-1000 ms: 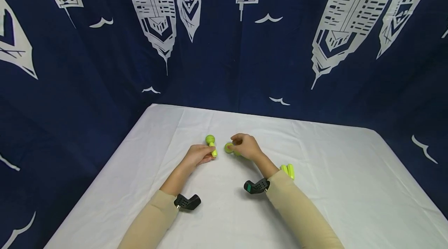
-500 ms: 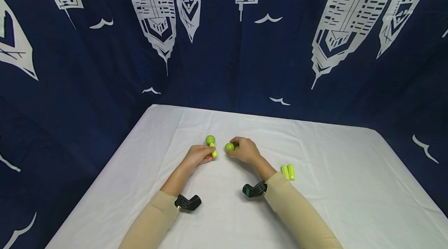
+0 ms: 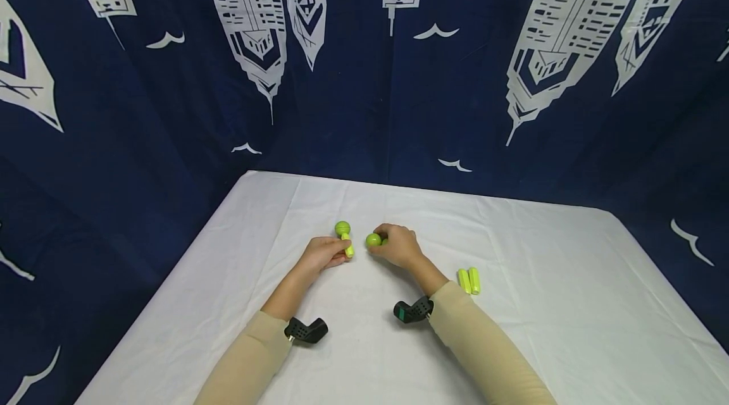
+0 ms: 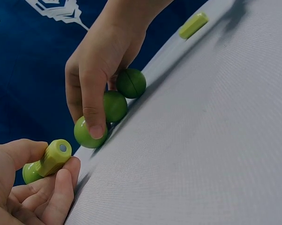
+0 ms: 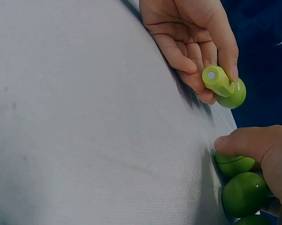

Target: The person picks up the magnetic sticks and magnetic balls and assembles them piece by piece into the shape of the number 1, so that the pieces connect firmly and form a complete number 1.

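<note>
My left hand (image 3: pixel 323 251) pinches a faceted yellow-green rod (image 4: pixel 55 157) between thumb and fingers. The rod has a small silver disc in its near end, and a green ball (image 3: pixel 342 228) sits at its far end. To the right, my right hand (image 3: pixel 401 245) is low at the tabletop, with thumb and fingers around a green ball (image 4: pixel 85 136). Beside that one, the left wrist view shows a second green ball (image 4: pixel 114 107) and a third green ball (image 4: pixel 131 83) in a row under the palm. In the head view the hand partly hides this row.
Two more yellow-green rods (image 3: pixel 469 280) lie side by side on the white-covered table (image 3: pixel 541 329), right of my right wrist. A dark blue curtain (image 3: pixel 353 120) with white building prints hangs behind the table. Black wrist cameras (image 3: pixel 306 330) are strapped to both forearms.
My right hand's fingers have come down around the green ball, and that forearm has shifted slightly left, uncovering more of the two loose rods. The left hand holds its rod in place.
</note>
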The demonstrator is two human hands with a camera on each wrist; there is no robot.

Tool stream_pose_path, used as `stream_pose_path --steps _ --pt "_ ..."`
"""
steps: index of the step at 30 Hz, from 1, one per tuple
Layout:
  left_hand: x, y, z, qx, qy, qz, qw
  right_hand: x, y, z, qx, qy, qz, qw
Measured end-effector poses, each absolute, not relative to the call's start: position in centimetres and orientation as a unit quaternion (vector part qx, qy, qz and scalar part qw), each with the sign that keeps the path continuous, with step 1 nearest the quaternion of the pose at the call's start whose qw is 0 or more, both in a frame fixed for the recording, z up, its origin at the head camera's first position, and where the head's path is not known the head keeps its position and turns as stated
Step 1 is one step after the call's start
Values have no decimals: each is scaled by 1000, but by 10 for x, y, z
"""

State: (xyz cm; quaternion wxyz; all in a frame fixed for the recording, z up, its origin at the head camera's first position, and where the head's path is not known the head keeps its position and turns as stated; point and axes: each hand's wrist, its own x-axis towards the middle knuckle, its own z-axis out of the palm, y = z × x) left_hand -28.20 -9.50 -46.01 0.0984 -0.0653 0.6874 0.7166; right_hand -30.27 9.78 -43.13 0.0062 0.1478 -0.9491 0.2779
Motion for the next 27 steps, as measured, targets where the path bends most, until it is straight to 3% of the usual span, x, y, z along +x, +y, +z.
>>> stream_pose_path --steps 27 --pt "-277 -97 -453 -54 697 706 111 -289 97 -414 165 -931 326 28"
